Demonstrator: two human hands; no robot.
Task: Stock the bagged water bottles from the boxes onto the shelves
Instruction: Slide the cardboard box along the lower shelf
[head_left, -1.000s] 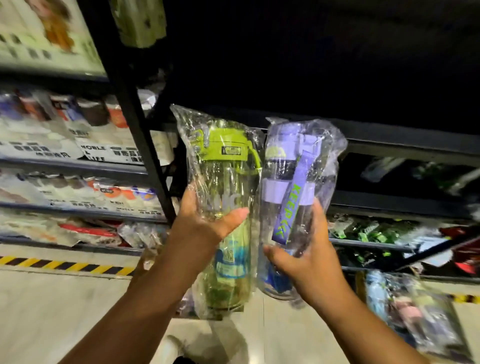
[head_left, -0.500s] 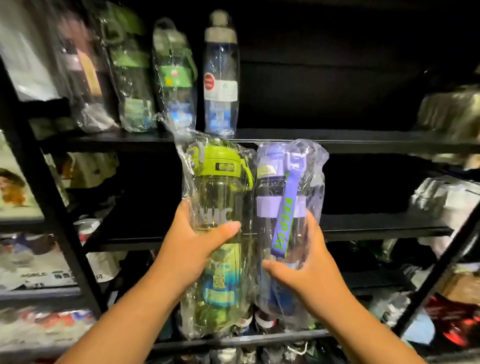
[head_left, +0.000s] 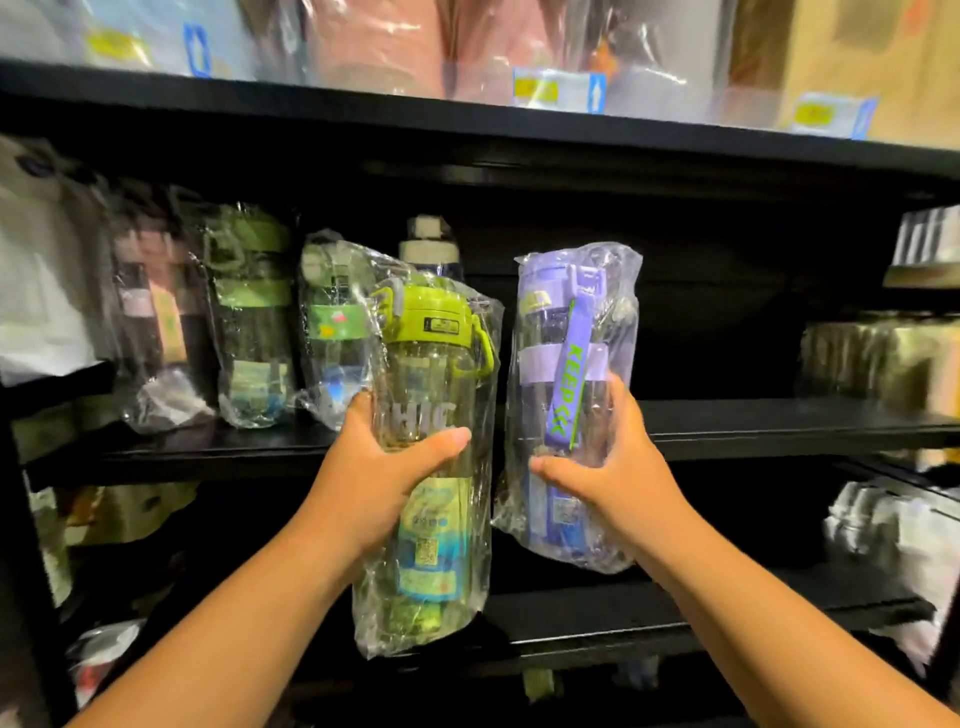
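Writing: "HIC" bottle (head_left: 436, 379) in left hand (head_left: 379, 483), "KEEP" bottle (head_left: 540, 364) in right hand (head_left: 618, 483)

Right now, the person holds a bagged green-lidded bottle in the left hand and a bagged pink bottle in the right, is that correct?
Nearly. The right hand holds a bagged purple bottle, not a pink one, as the head view shows. The rest stands: the left hand grips the bagged green-lidded bottle.

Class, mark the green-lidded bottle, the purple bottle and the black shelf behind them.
green-lidded bottle (head_left: 434, 319): head view, its lid.
purple bottle (head_left: 569, 379): head view, its strap.
black shelf (head_left: 779, 415): head view, bare top surface.
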